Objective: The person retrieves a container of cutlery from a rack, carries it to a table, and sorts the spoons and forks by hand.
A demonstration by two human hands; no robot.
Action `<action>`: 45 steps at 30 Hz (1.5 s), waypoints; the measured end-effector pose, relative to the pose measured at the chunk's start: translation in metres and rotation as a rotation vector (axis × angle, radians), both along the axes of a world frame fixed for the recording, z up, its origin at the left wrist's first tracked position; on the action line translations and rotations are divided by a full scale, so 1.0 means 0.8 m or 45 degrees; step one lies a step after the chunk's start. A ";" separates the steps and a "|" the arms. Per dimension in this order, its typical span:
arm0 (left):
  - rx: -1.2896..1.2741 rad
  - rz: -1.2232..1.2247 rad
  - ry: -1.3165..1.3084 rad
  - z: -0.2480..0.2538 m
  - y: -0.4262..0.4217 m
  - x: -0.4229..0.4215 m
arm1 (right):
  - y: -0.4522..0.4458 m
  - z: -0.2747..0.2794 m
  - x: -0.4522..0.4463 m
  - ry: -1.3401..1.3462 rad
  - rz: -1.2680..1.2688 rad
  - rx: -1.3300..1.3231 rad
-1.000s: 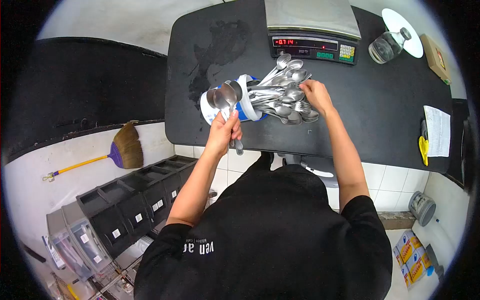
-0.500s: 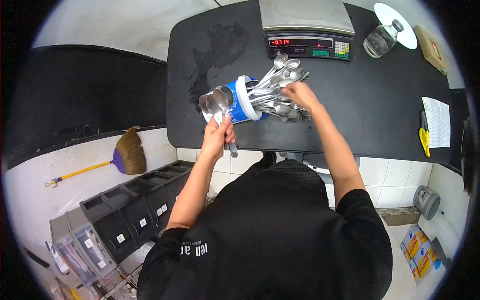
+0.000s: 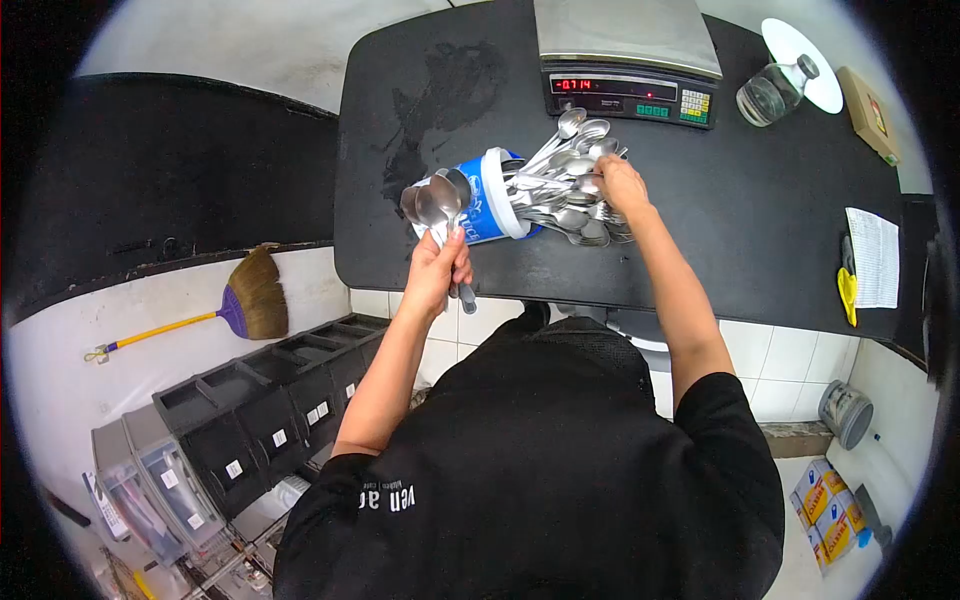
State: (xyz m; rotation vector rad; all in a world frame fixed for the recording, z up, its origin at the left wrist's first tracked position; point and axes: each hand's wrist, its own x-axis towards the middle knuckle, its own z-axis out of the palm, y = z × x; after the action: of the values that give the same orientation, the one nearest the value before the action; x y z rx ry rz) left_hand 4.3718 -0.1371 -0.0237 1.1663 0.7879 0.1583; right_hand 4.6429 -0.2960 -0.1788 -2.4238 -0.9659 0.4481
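Several spoons (image 3: pixel 438 200) stand bowls-up in my left hand (image 3: pixel 435 272), which is closed around their handles in front of the bucket. The blue and white plastic bucket (image 3: pixel 487 205) lies on its side, its mouth facing right. Out of it spills a pile of metal spoons and forks (image 3: pixel 570 190) onto the black table. My right hand (image 3: pixel 622 185) is at the right end of this pile, fingers curled together against the spoon bowls. What its fingertips hold, if anything, is hidden.
Behind the pile stands a digital scale (image 3: pixel 630 95) reading -0.714. A glass bottle (image 3: pixel 775 90) and a white plate (image 3: pixel 805 60) are at the back right. Paper sheet (image 3: pixel 872 255) and yellow-black glove (image 3: pixel 847 285) lie at the right. Black bins (image 3: pixel 250 420) line the lower left.
My right hand has moved right along the pile to its far end. My left hand still holds the spoons in about the same place. The view has shifted slightly.
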 end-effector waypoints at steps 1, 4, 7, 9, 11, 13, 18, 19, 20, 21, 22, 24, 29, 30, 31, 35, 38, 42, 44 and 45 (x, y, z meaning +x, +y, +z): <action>-0.002 0.003 -0.001 -0.001 0.001 0.000 | -0.003 -0.004 0.004 -0.001 0.003 -0.002; -0.016 0.007 -0.015 -0.005 0.004 -0.005 | -0.007 -0.008 0.012 0.086 -0.054 0.108; -0.010 0.003 -0.019 -0.008 0.001 -0.004 | -0.010 0.006 0.017 0.231 -0.153 0.293; -0.001 -0.003 0.005 -0.007 -0.002 -0.001 | 0.000 0.017 0.010 0.288 -0.081 0.342; -0.010 -0.020 0.004 -0.009 -0.006 0.001 | 0.017 0.019 -0.005 0.386 -0.102 0.288; -0.016 -0.032 0.004 -0.010 -0.008 0.003 | 0.034 0.009 -0.019 0.423 -0.118 0.390; -0.006 -0.034 0.015 -0.005 -0.009 0.001 | 0.029 0.022 -0.028 0.378 -0.124 0.428; -0.005 -0.030 0.017 -0.006 -0.008 -0.001 | 0.023 0.021 -0.028 0.096 -0.036 0.403; 0.022 -0.026 0.030 -0.007 -0.006 -0.004 | 0.015 0.014 -0.027 0.098 -0.034 0.403; 0.048 -0.022 0.041 -0.008 -0.006 -0.005 | 0.006 0.009 -0.026 -0.017 0.138 0.205; 0.048 -0.019 0.038 -0.007 -0.006 -0.006 | 0.001 0.004 -0.025 -0.133 0.310 0.005; 0.039 -0.003 0.069 -0.005 -0.007 -0.008 | -0.006 0.003 -0.031 -0.180 0.343 0.046; 0.021 -0.001 0.057 -0.002 -0.010 -0.006 | 0.009 0.026 -0.027 -0.237 0.470 -0.144; 0.034 -0.007 0.071 -0.001 -0.011 -0.003 | 0.012 0.029 -0.026 -0.258 0.510 -0.161; 0.027 -0.023 0.072 -0.001 -0.011 -0.003 | 0.012 0.029 -0.024 -0.276 0.548 -0.180; 0.093 -0.056 0.083 -0.002 -0.012 -0.004 | 0.008 0.014 -0.024 -0.356 0.669 -0.148; 0.065 -0.013 0.100 -0.002 -0.012 -0.003 | 0.004 -0.006 -0.026 -0.447 0.697 -0.044; 0.056 -0.028 0.090 -0.002 -0.015 0.000 | 0.002 -0.008 -0.024 -0.471 0.733 0.027; 0.071 -0.043 0.095 -0.001 -0.016 0.002 | 0.004 0.044 -0.008 -0.256 0.671 -0.131; 0.081 -0.058 0.100 0.000 -0.017 0.003 | 0.005 0.062 -0.003 -0.039 0.607 -0.292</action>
State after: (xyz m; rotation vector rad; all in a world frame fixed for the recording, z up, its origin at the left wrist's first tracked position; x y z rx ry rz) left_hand 4.3738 -0.1510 -0.0236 1.2556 0.8298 0.1006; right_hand 4.6406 -0.2918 -0.1294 -2.3873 -1.5918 0.7204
